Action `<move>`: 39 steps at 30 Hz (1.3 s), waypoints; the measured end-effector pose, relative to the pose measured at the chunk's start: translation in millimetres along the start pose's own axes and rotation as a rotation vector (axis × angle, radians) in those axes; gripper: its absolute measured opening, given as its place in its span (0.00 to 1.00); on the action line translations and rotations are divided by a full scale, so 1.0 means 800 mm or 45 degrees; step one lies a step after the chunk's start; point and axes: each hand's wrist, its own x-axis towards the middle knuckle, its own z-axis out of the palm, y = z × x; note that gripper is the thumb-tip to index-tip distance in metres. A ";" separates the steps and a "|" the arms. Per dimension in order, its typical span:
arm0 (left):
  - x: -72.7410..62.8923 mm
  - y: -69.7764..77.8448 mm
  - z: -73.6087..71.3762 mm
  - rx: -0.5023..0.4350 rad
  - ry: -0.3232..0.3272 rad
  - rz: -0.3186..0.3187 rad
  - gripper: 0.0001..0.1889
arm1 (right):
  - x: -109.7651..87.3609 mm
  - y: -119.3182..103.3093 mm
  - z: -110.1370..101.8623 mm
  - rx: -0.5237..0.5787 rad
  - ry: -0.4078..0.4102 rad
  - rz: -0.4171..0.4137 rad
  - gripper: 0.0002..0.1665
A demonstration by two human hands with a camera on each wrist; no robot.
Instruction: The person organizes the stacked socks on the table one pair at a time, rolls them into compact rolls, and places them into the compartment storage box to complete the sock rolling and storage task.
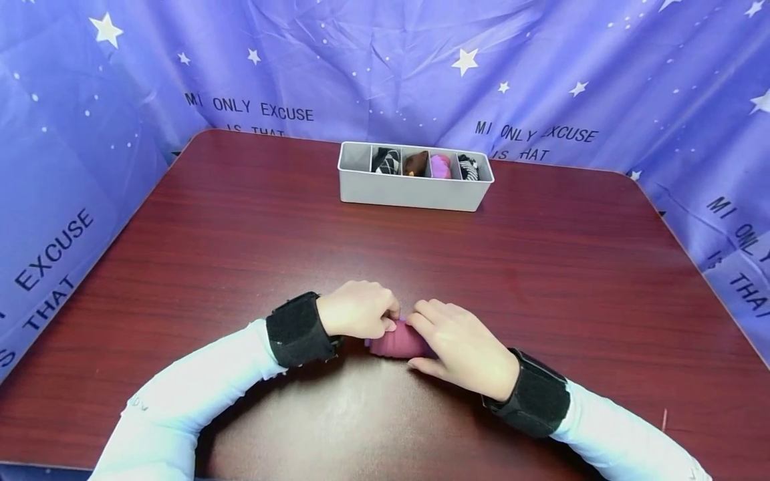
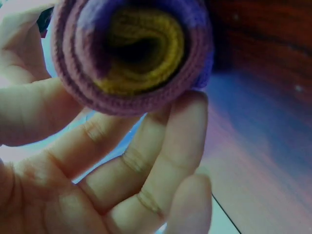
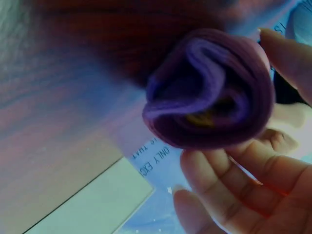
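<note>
A pink and purple rolled-up pair of socks [image 1: 395, 343] lies on the table near its front, between both hands. My left hand [image 1: 359, 309] pinches the roll's left part with curled fingers. Around the other end my right hand [image 1: 462, 347] holds it, thumb on the near side and fingers across the far side. The left wrist view shows the roll's spiral end [image 2: 131, 100], with a yellow layer inside. At the opposite end, in the right wrist view, a purple cuff [image 3: 212, 73] folds inward over the coil.
A grey divided box [image 1: 409, 190] stands at the back of the dark red table [image 1: 252, 220]. Black patterned, brown, pink and black-and-white bundles sit in its compartments. A blue curtain [image 1: 391, 73] with stars and lettering surrounds the table's back and sides.
</note>
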 end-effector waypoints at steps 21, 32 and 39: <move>-0.051 -0.016 0.009 -0.206 0.421 0.043 0.10 | 0.031 0.025 -0.018 0.460 -0.491 0.465 0.17; -0.026 -0.014 0.010 -1.098 -0.185 0.021 0.12 | 0.030 0.054 -0.006 1.351 -0.804 0.752 0.20; -0.017 -0.015 0.019 -1.587 -0.235 -0.078 0.17 | 0.017 0.063 0.013 1.747 -0.790 0.826 0.16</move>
